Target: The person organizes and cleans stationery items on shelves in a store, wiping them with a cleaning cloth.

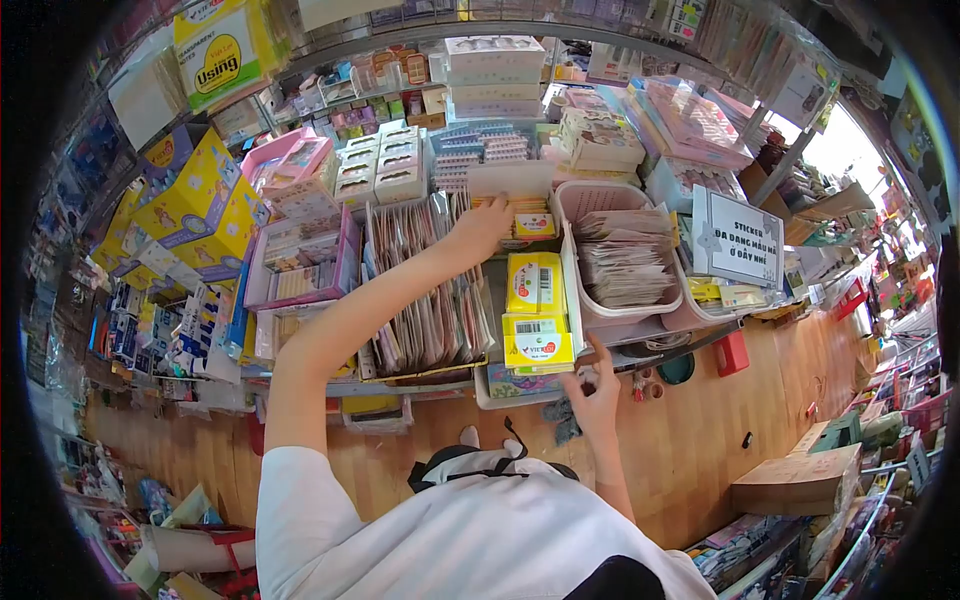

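My left hand (484, 225) reaches over the sticker packets and rests at the left end of a row of yellow packs (535, 225), its fingers bent at their edge. Below that row lie more yellow packs (537, 283), with a yellow and white stack (538, 342) nearest me. Beside the front right corner of this stack is my right hand (594, 388), thumb and fingers apart, near the edge of the container. A box of upright packets (430, 290) stands under my left forearm.
A white basket (618, 310) of packets stands right of the yellow packs, with a printed sign (738, 238) beyond it. At the left are a purple box (300, 260) and yellow cartons (200, 200). Behind stand white boxes (380, 165). A cardboard box (795, 480) sits at lower right.
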A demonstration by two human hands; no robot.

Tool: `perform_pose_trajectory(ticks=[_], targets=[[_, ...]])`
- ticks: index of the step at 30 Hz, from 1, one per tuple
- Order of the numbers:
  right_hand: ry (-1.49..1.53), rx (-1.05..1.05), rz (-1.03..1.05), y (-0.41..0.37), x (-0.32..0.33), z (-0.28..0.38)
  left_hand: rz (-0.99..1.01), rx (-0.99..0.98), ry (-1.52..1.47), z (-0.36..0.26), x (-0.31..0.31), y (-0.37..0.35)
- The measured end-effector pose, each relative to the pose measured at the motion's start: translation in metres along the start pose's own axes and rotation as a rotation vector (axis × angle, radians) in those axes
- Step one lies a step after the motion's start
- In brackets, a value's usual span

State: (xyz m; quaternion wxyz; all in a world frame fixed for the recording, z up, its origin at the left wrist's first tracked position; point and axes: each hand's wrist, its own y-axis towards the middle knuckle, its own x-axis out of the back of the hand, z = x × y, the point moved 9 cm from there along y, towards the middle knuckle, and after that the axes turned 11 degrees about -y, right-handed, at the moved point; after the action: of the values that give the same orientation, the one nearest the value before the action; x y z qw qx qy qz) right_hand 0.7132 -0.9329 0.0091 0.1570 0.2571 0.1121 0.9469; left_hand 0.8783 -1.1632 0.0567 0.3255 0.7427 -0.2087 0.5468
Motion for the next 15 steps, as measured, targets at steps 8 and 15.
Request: perform_pose_trajectory(ticks=[8,15], targets=[[0.045,-0.137,0.05,-0.009,-0.019,-0.045,-0.325,0.043,-0.265,-0.041,0.147,-0.096],[0.059,-0.123,0.038,-0.002,-0.025,-0.059,-0.654,0.332,-0.232,-0.013,0.189,-0.223]])
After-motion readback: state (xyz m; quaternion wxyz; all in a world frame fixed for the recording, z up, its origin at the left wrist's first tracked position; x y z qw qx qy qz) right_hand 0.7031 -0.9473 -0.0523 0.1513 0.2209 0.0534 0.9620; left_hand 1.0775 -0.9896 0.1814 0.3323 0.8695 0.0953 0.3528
